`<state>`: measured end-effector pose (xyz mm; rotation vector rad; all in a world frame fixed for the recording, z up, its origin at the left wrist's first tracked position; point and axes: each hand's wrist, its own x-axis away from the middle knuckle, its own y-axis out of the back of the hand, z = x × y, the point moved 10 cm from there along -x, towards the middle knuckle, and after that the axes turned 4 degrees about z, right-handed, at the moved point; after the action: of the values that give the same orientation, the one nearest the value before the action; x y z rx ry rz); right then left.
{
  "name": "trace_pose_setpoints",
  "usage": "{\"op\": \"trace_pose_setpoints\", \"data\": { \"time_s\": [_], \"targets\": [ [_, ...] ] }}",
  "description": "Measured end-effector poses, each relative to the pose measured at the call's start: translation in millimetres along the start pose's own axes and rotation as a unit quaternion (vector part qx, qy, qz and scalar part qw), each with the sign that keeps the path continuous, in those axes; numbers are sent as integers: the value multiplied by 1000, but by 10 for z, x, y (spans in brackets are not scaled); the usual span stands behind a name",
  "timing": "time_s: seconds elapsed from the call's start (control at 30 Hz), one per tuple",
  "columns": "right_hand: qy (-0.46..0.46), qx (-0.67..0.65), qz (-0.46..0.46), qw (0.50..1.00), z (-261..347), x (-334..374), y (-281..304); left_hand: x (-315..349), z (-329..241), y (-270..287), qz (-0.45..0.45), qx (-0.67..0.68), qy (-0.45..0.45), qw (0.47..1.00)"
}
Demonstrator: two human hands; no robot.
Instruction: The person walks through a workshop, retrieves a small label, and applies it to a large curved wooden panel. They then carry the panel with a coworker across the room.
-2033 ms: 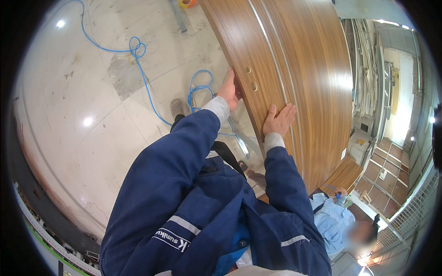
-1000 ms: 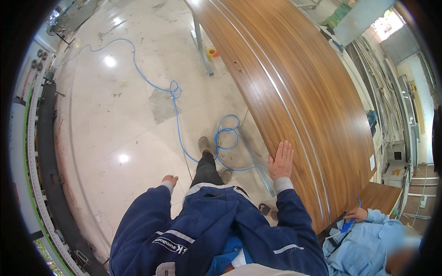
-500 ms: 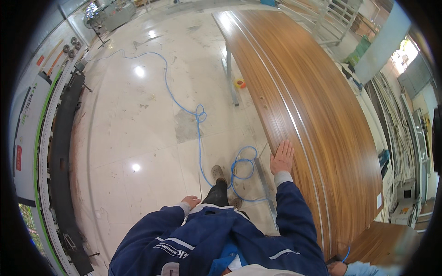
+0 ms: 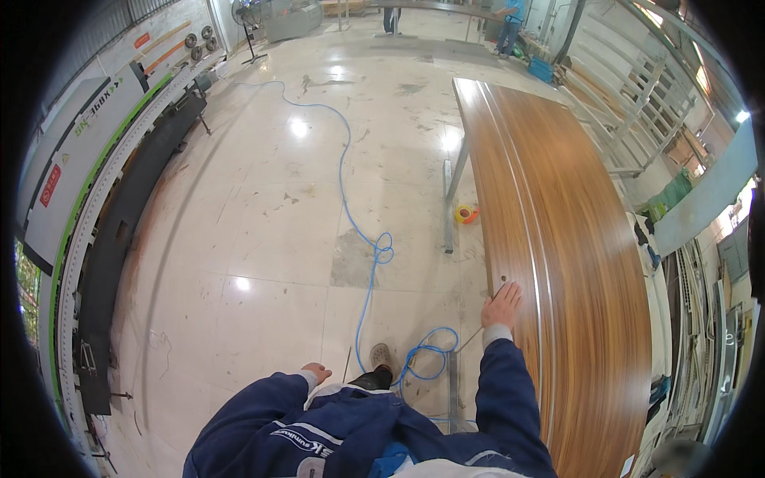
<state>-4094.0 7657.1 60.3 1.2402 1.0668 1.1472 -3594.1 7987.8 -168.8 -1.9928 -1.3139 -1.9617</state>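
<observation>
My right hand (image 4: 502, 304) lies flat, fingers stretched, on the left edge of a long brown wood-grain panel (image 4: 590, 263). Just beyond its fingertips is a small dark round spot (image 4: 504, 278) in the panel's surface. Two thin pale strips (image 4: 535, 231) run lengthwise along the panel, right of that hand. My left hand (image 4: 318, 371) hangs low beside my body over the floor, its fingers loosely bent and nothing visible in it; its underside is hidden.
A blue hose (image 4: 343, 171) snakes over the pale tiled floor and coils near my shoe (image 4: 382, 356). Metal legs (image 4: 449, 207) stand under the panel, beside a yellow-orange tape roll (image 4: 466, 214). A long machine (image 4: 131, 215) lines the left side. At the far end a person in blue (image 4: 511, 24) stands by another panel.
The view has tilted up and shifted, bringing far people and another panel into sight. My right hand stays flat on the panel, now near the dark spot. The person at lower right has left view.
</observation>
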Motion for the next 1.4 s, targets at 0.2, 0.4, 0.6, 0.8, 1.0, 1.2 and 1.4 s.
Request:
{"op": "trace_pose_setpoints", "data": {
  "time_s": [0.2, 0.4, 0.6, 0.8, 1.0, 1.2, 1.4],
  "targets": [
    [-15, 1, 24, 1000, 18, -266, -107, -435, -51, 260, 5, 113, 29, 993],
    [10, -3, 1, 1000, 38, -255, -25, -1133, -719, 344, 43, 18, -100, 994],
    [37, -18, -10, 999, 58, -237, -13, -1323, -880, 699, 33, 105, -102, 989],
    [81, -140, 8, 987, 54, -176, -23, -1510, -597, 1012, -2, 93, -103, 990],
    [-68, -43, 28, 996, -88, -274, 50, -1999, -504, 999, 30, -18, -124, 992],
    [-94, -58, 49, 993, 87, -545, 165, -2311, -907, 1669, 92, 97, 3, 991],
    [-79, -50, 71, 993, 642, -1891, 35, -3125, -2022, 2934, 76, 161, 21, 984]
  ]
}}
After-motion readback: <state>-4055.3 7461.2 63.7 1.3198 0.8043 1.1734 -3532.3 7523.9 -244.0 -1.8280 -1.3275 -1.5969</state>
